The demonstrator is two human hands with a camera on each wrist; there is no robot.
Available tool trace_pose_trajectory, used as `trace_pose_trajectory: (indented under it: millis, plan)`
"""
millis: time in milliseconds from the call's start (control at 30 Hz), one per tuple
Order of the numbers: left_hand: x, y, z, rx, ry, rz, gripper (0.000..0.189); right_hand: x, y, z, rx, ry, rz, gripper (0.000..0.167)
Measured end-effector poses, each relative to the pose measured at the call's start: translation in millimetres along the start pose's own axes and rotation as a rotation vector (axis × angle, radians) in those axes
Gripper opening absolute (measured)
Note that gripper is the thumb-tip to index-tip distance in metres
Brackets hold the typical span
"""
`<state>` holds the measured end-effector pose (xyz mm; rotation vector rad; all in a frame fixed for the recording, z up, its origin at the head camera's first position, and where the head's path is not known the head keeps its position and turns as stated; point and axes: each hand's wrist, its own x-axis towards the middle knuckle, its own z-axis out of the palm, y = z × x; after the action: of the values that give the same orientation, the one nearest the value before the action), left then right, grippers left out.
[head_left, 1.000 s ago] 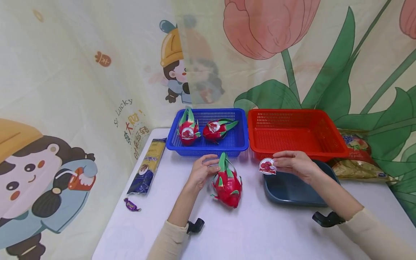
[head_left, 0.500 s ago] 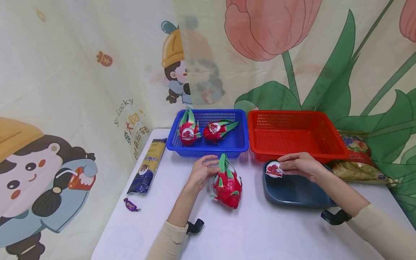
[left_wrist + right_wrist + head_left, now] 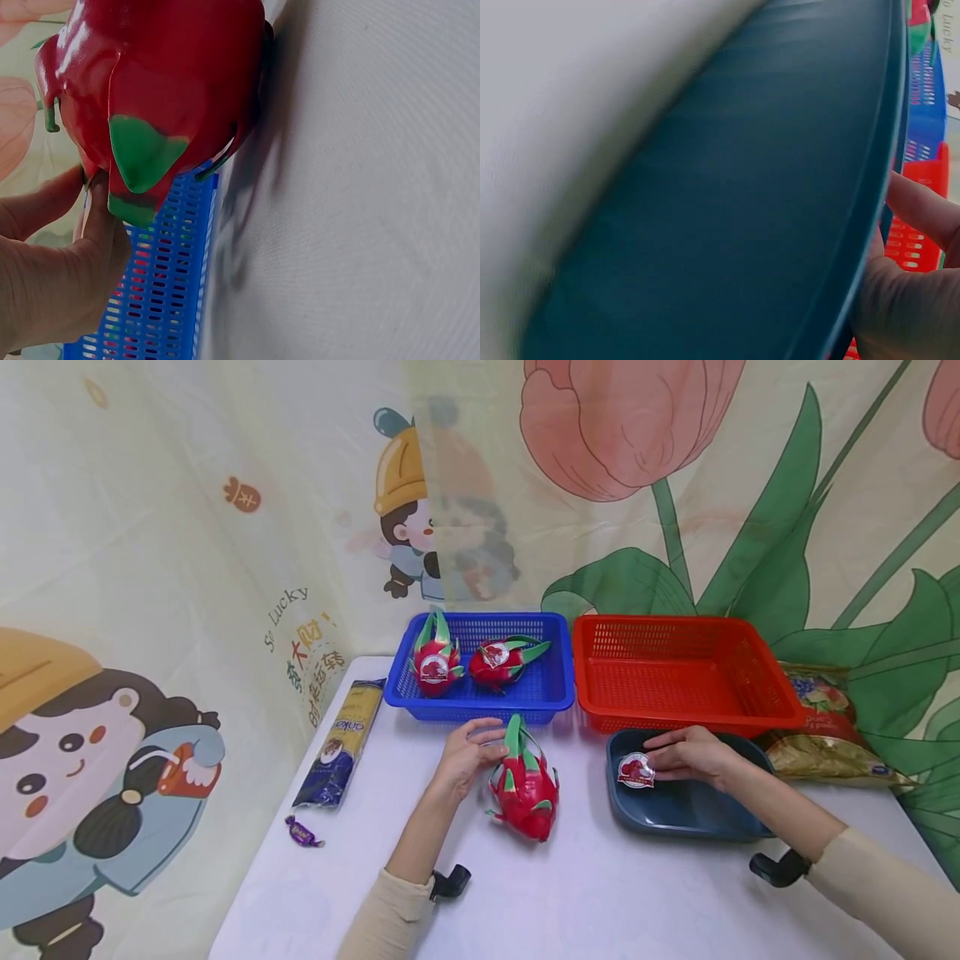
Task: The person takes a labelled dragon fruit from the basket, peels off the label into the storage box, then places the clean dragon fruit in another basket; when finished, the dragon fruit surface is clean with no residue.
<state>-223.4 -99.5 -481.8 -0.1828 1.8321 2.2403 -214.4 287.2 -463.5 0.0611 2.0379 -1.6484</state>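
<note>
Over the smooth tray [image 3: 697, 810], the right hand [image 3: 692, 755] pinches a (round-topped) label [image 3: 636, 770].

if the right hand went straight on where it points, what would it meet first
Probably the left wall of the dark tray, sticker leading. Height is unclear; if above that, perhaps the dragon fruit on the table.

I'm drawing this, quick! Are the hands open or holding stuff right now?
Left hand: closed, pinching the nearest dragon fruit.
Right hand: closed, holding the round label.
</note>
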Motion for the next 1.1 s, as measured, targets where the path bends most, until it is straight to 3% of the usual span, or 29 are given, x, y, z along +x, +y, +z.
trace_pose_trajectory:
  millis: [433,1100]
  plan:
    - [-0.1,-0.3,0.5,-0.003,-0.006,-0.001,0.048,7.3,7,6,-0.056,0.015,0.045,0.039]
    - [-0.4,0.3,0.6,-0.001,0.002,-0.008,0.049,-4.9,5,4,-0.046,-0.004,0.048,0.045]
